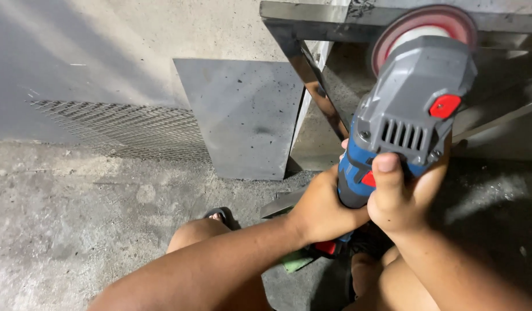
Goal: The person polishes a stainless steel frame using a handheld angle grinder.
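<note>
Both hands are being clenched around an angle grinder (407, 115).
Its blue body is being gripped by left hand (320, 210) and right hand (401, 193); its red disc (424, 26) is being held at a steel frame (312, 75).

A grey sheet (243, 115) leans upright against the concrete wall (133, 40), its lower edge on the floor (76, 201). Left of the sheet, a strip of mesh (122, 129) runs along the foot of the wall. Right of the sheet lies a shadowed recess, too dim to read. Below the sheet, a dark sandal (220, 216) rests on the floor, and further down to the right sits a green scrap (297, 262), possibly a pad. Pale dust (485, 196) streaks the floor far right of the sheet.
</note>
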